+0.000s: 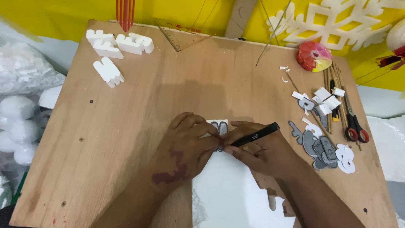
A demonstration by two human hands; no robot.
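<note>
- My left fingers curl and press down on a small grey letter template at frame centre; left hand covers most of it.
- My right hand pinches a black pen, tip at the template's edge, right beside my left fingertips.
- Template sits on a white foam sheet running to the bottom edge, on the wooden counter.
- Risk: template looks light, so if my pressing loosens it could slide and the outline go crooked.
- Risk: pen tip could dent or tear the soft foam if pushed hard.
- Risk: right forearm near the grey and white cut-outs at mid right; a sweep could scatter them toward the scissors.
- Finished foam letters upper left, well apart, likely safe.
</note>
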